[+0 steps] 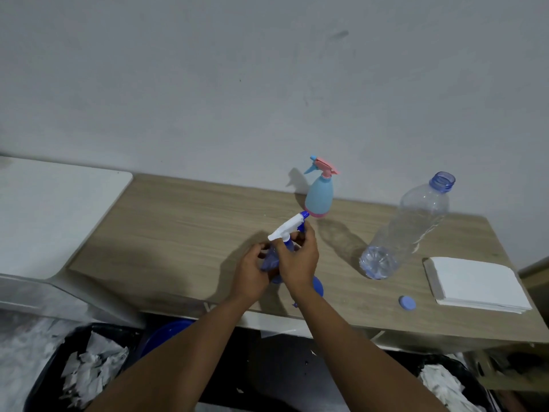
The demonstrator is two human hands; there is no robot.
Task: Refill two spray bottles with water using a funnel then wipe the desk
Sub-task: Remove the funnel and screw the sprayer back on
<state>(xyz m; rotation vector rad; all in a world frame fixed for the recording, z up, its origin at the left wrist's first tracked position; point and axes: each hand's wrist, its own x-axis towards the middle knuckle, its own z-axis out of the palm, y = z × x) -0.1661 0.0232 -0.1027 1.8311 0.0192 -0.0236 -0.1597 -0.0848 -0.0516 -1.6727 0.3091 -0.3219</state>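
The left part of the desk (166, 227) is open wood from the near edge to the wall (267, 84). In the middle, the left hand (252, 272) and right hand (297, 260) grip the dark blue spray bottle (271, 260) and block the near side. Behind them the light blue spray bottle (319, 197) stands by the wall. A gap of bare wood separates it from the tall clear bottle (410, 230) on the right. The blue cap (407, 302) and the stack of white paper (475, 281) fill the near right corner.

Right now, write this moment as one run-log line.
left hand holds blue spray bottle | right hand grips its white spray head | water bottle uncapped, cap on desk
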